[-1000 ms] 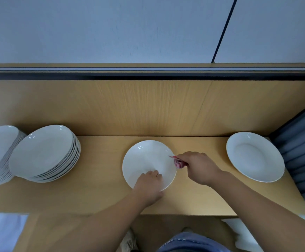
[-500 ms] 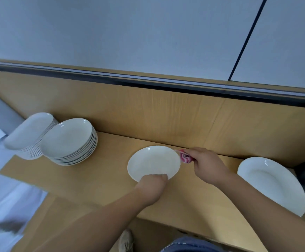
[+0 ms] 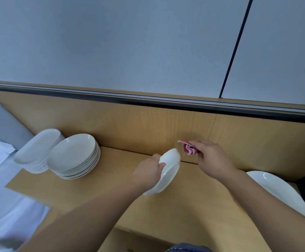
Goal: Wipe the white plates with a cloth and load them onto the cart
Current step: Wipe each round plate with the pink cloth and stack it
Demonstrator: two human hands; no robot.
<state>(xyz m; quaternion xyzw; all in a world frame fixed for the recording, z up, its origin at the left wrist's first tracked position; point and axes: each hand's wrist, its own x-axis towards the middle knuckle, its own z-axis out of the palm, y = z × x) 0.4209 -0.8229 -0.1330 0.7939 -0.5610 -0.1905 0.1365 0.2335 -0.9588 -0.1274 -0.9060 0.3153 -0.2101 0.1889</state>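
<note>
**Two hands, one cloth, two single plates, two stacks.** We count one held plate [image 3: 169, 170], gripped by the left hand [image 3: 148, 171], whose fingers curl round its nearer rim. The plate is tilted steeply, its upper edge raised toward the right hand [image 3: 211, 157]. We cannot tell whether its lower edge touches the shelf [image 3: 193, 206].

The right hand pinches one cloth [image 3: 189, 149], a pink-and-white fabric folded into soft, bunched layers. The cloth projects past the fingertips and sits just beside the held plate's upper rim.

To the left of the left hand, well apart from it, stand two stacks. The near stack [image 3: 73, 155] and the far stack [image 3: 39, 148] touch or almost touch. We see their rims as thin, tightly packed bands and cannot count them exactly.

One lone plate [image 3: 275, 190] lies flat to the right of the right forearm, which partly hides it.

All plates are round, shallow, glossy and white, with bright glints on the glaze. The shelf is matte, pale wood-grain board with straight edges. The back panel [image 3: 129, 128] beyond both hands is of the same grain and is capped by a dark rail [image 3: 148, 102]. Above it we note a smooth grey-white wall [image 3: 111, 42] with one dark seam. Left of the left forearm, below the shelf, lies white fabric [image 3: 2, 197].
</note>
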